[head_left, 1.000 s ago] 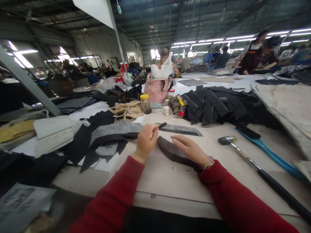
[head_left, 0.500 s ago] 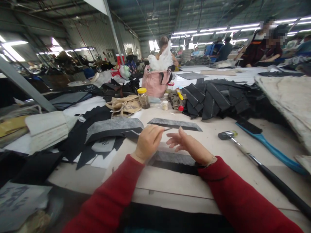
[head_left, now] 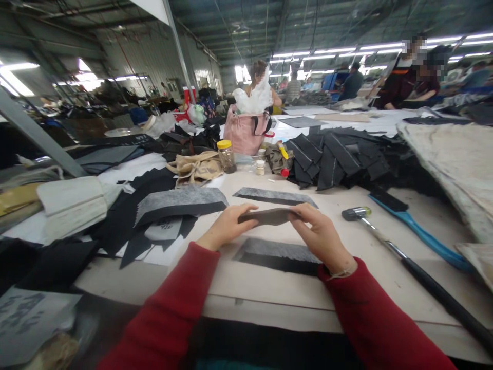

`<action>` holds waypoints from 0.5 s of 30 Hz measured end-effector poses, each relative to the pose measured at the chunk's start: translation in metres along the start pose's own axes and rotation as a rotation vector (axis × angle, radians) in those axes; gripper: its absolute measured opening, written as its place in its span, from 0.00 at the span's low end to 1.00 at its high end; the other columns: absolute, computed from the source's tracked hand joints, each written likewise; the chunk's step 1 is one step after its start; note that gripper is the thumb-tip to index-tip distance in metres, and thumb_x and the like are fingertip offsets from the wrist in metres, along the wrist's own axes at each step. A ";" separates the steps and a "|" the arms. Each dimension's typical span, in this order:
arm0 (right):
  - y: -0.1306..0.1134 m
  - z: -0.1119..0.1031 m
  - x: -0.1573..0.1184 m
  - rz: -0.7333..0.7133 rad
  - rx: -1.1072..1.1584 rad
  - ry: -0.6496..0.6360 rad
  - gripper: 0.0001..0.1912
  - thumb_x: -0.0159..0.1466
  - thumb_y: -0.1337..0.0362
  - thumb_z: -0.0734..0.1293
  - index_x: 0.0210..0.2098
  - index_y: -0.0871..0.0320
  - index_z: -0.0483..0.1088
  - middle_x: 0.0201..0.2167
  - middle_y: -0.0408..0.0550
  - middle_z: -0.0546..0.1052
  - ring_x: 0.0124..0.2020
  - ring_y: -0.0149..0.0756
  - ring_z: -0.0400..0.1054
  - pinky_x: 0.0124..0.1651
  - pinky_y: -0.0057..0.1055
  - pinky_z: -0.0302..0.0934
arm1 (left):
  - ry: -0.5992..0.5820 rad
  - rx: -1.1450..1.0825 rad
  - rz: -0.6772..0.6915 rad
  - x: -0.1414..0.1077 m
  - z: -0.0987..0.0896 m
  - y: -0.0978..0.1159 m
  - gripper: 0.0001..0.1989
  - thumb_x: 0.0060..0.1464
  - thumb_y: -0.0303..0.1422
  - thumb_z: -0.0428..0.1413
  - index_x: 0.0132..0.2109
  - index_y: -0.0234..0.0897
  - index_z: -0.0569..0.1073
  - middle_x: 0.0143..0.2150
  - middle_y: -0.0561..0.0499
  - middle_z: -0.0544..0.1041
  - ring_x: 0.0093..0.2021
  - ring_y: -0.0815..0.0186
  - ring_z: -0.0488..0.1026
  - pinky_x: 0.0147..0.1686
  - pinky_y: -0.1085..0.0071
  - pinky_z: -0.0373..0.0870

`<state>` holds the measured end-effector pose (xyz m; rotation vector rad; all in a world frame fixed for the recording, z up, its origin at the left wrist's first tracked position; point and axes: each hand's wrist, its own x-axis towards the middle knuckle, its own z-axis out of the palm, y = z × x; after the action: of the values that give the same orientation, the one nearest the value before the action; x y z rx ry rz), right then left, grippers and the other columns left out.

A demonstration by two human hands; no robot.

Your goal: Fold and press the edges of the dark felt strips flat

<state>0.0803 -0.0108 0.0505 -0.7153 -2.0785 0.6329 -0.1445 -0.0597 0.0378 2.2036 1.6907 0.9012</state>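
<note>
Between my two hands a dark grey-brown strip of material (head_left: 269, 217) is held up above the table, slightly bent. My left hand (head_left: 231, 223) pinches its left end between thumb and fingers. At the other end, my right hand (head_left: 321, 234) grips it the same way. Below the hands lies a black fabric piece with a grey fuzzy band (head_left: 277, 251), partly covered by my right hand. A similar black and grey piece (head_left: 275, 195) lies just beyond, and another grey-banded piece (head_left: 183, 200) rests on black fabric at the left.
On the right lie a hammer (head_left: 385, 239) with a black handle and a blue-handled brush (head_left: 418, 228). A yellow-lidded jar (head_left: 226, 156), a pink bag (head_left: 246, 131) and a pile of black pieces (head_left: 339, 156) stand behind. A co-worker (head_left: 404, 82) is at the far right.
My right hand was open and apart from the strip; now it has closed on the right end. The strip has turned from edge-on to show its broad face.
</note>
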 end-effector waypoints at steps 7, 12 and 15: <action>0.025 -0.044 -0.044 0.313 -0.104 0.224 0.11 0.58 0.56 0.61 0.30 0.57 0.69 0.24 0.42 0.69 0.27 0.32 0.63 0.30 0.27 0.58 | -0.092 -0.181 -0.135 -0.007 -0.014 -0.013 0.17 0.50 0.33 0.52 0.48 0.38 0.69 0.47 0.50 0.72 0.46 0.64 0.67 0.47 0.69 0.61; 0.030 -0.068 -0.074 0.513 -0.215 0.193 0.17 0.54 0.49 0.61 0.26 0.57 0.67 0.19 0.41 0.67 0.24 0.34 0.63 0.27 0.28 0.57 | -0.125 -0.334 -0.203 -0.018 -0.013 -0.008 0.20 0.49 0.32 0.51 0.51 0.37 0.66 0.37 0.51 0.71 0.36 0.68 0.68 0.39 0.72 0.64; 0.029 -0.075 -0.087 0.549 -0.297 0.100 0.19 0.54 0.46 0.60 0.25 0.56 0.67 0.19 0.42 0.68 0.23 0.35 0.64 0.27 0.30 0.58 | -0.181 -0.467 -0.220 -0.029 -0.008 -0.006 0.20 0.49 0.31 0.51 0.51 0.35 0.65 0.33 0.53 0.70 0.33 0.71 0.67 0.36 0.74 0.63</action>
<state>0.1929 -0.0356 0.0247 -1.4853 -1.9033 0.5678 -0.1586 -0.0861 0.0309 1.7016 1.4278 0.8984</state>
